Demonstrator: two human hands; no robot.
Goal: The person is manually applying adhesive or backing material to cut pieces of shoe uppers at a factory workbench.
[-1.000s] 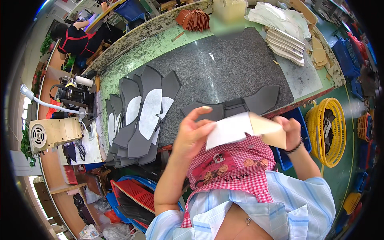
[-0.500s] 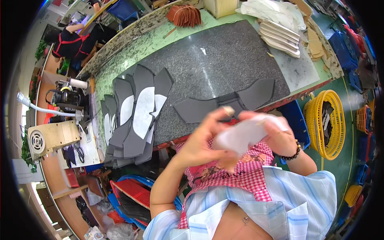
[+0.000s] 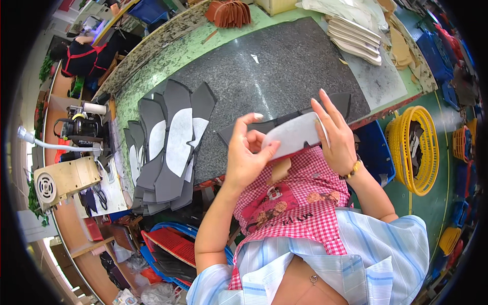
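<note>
My left hand (image 3: 248, 155) pinches one end of a white curved fabric piece (image 3: 295, 136) between thumb and fingers, above the table's front edge. At the piece's other end, my right hand (image 3: 335, 138) rests against it, fingers stretched out and apart. A small notch shows in the piece's lower edge. Just below it is a tan scrap (image 3: 279, 171) in front of my apron; I cannot tell whether it hangs or lies. Behind my hands a dark grey foam-like piece (image 3: 339, 103) lies on the table, partly hidden by them and the white piece.
Overlapping grey pieces with white patches (image 3: 179, 137) lie on the dark table mat (image 3: 274, 66) at left. A rust-coloured bundle (image 3: 228, 13) and a cream stack (image 3: 354, 39) sit farther back. A yellow basket (image 3: 391, 152) and blue bin (image 3: 378, 157) stand right. Another person (image 3: 84, 57) is far left.
The white piece has been turned flatter and now faces up. My right hand's fingers have gone from curled around it to stretched out; my left hand has shifted slightly left.
</note>
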